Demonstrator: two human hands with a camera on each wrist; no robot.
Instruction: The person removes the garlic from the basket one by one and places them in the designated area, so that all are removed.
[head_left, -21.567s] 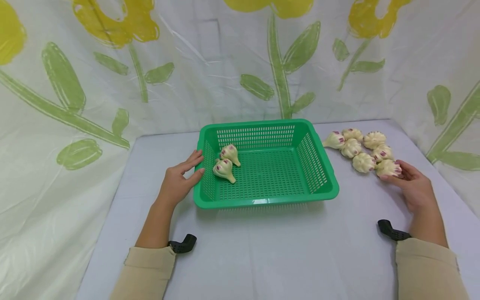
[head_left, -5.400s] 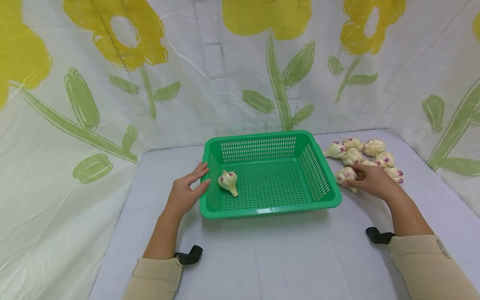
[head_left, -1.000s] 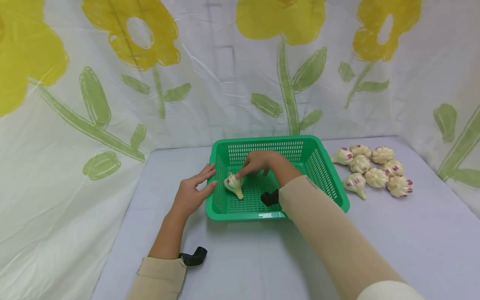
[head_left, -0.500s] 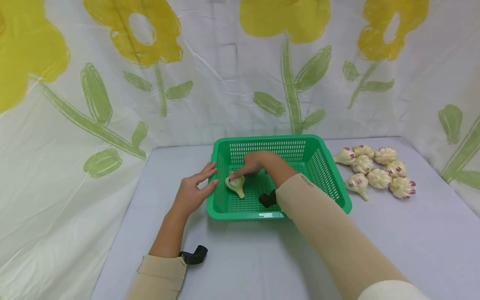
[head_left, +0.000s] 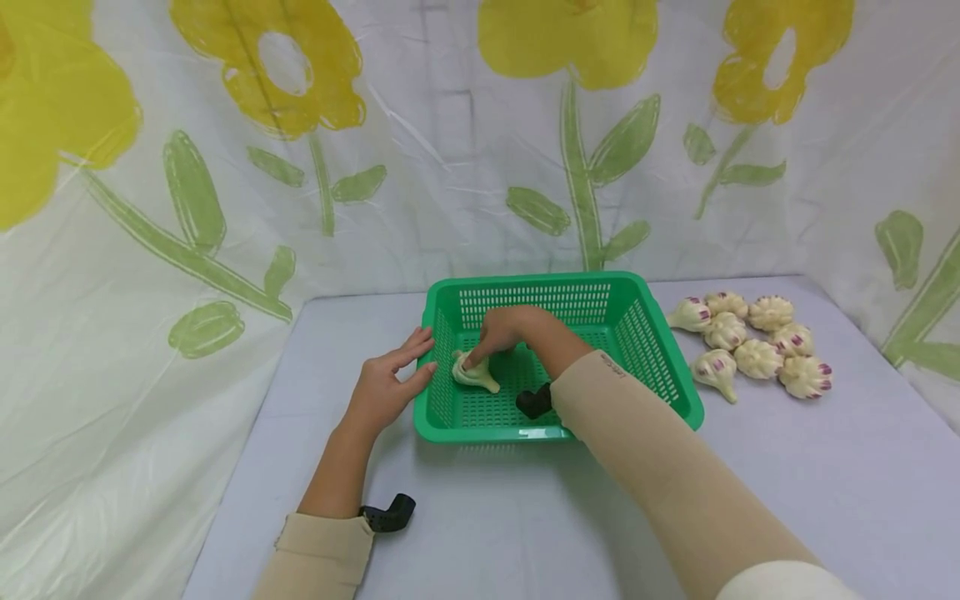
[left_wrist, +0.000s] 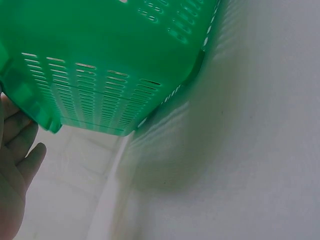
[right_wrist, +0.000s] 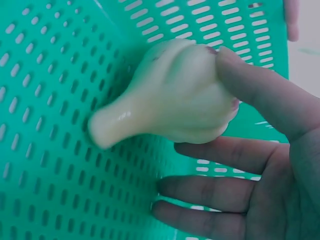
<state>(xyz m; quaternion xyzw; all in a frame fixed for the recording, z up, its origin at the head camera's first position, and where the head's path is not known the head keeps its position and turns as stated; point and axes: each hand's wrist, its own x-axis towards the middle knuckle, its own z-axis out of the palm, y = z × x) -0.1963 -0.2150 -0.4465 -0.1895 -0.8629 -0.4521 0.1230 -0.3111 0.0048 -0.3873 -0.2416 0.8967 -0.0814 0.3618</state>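
Note:
In the head view a green plastic basket (head_left: 480, 433) stands on the table. My right hand (head_left: 504, 332) reaches inside it and pinches a garlic bulb (head_left: 471, 375) near the left wall. Up close in the right wrist view, the thumb presses the bulb's purple-marked end (right_wrist: 172, 92) and the index finger lies beneath it; the other fingers are spread. The stem points away from the palm, close over the slotted floor. My left hand (head_left: 384, 385) rests with extended fingers on the basket's left rim; the left wrist view has its fingers (left_wrist: 20, 135) beside that rim.
Right of the basket, several garlic bulbs (head_left: 759, 358) lie grouped on the white-covered table (head_left: 480, 533). A white cloth backdrop (head_left: 420, 192) with painted yellow flowers rises behind the table's far edge. Black wrist cameras (head_left: 390, 513) sit on both wrists.
Earlier the basket held two bulbs; one was set down with the group at right. My right hand then came into the basket, touched the remaining bulb and turned its stem rightward. Left hand stays.

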